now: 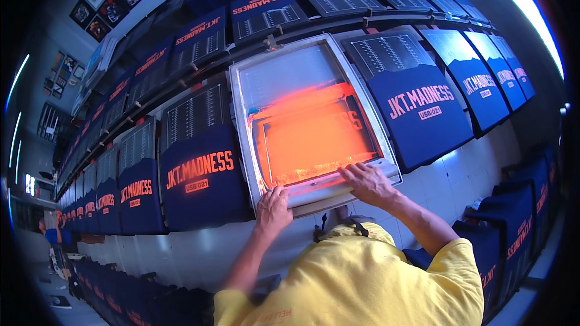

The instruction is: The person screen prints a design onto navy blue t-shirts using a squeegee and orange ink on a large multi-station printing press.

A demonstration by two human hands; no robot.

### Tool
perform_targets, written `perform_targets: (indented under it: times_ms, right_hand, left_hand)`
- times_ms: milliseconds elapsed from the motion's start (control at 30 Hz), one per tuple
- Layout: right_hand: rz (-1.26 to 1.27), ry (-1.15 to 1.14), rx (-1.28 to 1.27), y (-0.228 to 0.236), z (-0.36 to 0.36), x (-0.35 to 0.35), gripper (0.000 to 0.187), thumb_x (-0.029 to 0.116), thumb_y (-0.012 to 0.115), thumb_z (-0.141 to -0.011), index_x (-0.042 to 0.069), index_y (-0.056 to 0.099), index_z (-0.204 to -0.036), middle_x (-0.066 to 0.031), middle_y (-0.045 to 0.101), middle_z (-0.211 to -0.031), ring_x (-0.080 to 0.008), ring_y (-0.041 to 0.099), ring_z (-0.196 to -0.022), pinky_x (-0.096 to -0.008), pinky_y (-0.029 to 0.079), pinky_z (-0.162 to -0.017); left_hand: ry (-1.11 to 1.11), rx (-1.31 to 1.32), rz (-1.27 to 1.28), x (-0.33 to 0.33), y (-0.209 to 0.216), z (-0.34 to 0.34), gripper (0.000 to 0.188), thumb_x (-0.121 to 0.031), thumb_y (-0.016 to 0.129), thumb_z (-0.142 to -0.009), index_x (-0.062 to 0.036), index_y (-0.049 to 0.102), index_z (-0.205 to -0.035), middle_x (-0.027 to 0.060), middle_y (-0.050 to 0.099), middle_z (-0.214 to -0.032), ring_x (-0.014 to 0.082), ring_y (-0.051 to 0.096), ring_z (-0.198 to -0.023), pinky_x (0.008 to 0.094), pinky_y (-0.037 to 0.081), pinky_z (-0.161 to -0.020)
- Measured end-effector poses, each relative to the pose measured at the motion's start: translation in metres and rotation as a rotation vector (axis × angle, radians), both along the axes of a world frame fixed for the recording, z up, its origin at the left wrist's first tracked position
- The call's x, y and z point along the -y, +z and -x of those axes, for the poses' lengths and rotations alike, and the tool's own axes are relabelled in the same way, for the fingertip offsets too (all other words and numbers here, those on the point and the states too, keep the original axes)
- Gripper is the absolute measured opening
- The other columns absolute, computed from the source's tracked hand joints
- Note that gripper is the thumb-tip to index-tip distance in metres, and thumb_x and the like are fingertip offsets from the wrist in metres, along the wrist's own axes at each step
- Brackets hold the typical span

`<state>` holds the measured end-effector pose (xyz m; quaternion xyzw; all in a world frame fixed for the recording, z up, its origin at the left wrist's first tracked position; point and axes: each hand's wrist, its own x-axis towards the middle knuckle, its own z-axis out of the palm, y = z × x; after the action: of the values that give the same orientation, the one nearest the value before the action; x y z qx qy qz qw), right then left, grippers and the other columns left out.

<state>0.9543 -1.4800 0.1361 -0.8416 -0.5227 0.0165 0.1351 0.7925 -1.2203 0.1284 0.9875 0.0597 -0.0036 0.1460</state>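
Observation:
A screen printing frame (240, 105) with a pale metal rim lies in front of me over a printing board. Bright orange ink (314, 145) covers much of its mesh, thickest in the near part. My left hand (275, 208) is closed around the near left corner of the frame. Toward the right of the same near rail, my right hand (367, 181) has its fingers curled over the edge. The undersides of both grips are hidden. Whatever lies beneath the mesh is mostly covered by ink.
Navy shirts with orange lettering lie on boards to the left (202, 172) and right (420, 105). Another row of shirt boards (266, 12) runs behind. A clamp (272, 42) sits at the frame's far edge. More navy shirts (513, 223) hang at the lower right. Another person (51, 232) stands far left.

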Motion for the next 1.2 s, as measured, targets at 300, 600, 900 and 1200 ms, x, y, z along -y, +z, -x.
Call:
perform_targets:
  times_ms: [300, 600, 900, 1200]
  right_hand:
    - [0.039, -0.143, 0.052, -0.019, -0.035, 0.064, 0.034, 0.009, 0.074, -0.06, 0.007, 0.061, -0.092, -0.0064, 0.058, -0.098, -0.0273, 0.058, -0.099, -0.0395, 0.051, -0.083]
    - [-0.038, -0.129, 0.03, -0.013, -0.027, 0.072, 0.03, 0.005, 0.069, -0.062, 0.004, 0.06, -0.091, -0.0073, 0.058, -0.096, -0.0273, 0.059, -0.094, -0.0389, 0.053, -0.08]
    - [-0.096, -0.118, 0.153, -0.039, -0.06, 0.051, 0.023, 0.006, 0.064, -0.067, 0.001, 0.061, -0.089, -0.0082, 0.06, -0.093, -0.0253, 0.062, -0.09, -0.0366, 0.055, -0.075]
    - [-0.022, -0.078, 0.164, -0.04, -0.161, -0.009, 0.019, 0.008, 0.064, -0.068, 0.003, 0.06, -0.086, -0.0084, 0.061, -0.091, -0.0254, 0.063, -0.086, -0.0372, 0.055, -0.074]
  left_hand:
    - [0.053, 0.189, -0.034, 0.004, -0.033, 0.007, 0.035, 0.002, 0.059, -0.072, 0.0, 0.066, -0.106, 0.0129, 0.067, -0.11, 0.0294, 0.065, -0.103, 0.0385, 0.053, -0.091]
    - [0.059, 0.201, -0.005, 0.01, -0.031, 0.011, 0.041, 0.006, 0.061, -0.064, 0.0003, 0.069, -0.104, 0.014, 0.069, -0.111, 0.0284, 0.065, -0.109, 0.0381, 0.053, -0.094]
    - [0.033, 0.336, -0.1, -0.006, -0.05, -0.017, 0.031, 0.005, 0.058, -0.071, 0.0006, 0.07, -0.099, 0.0157, 0.071, -0.104, 0.0296, 0.068, -0.103, 0.0378, 0.054, -0.093]
    - [0.051, 0.291, -0.088, -0.066, -0.055, -0.101, 0.032, 0.004, 0.06, -0.071, -0.0001, 0.069, -0.101, 0.0135, 0.07, -0.108, 0.0291, 0.067, -0.104, 0.0375, 0.055, -0.091]
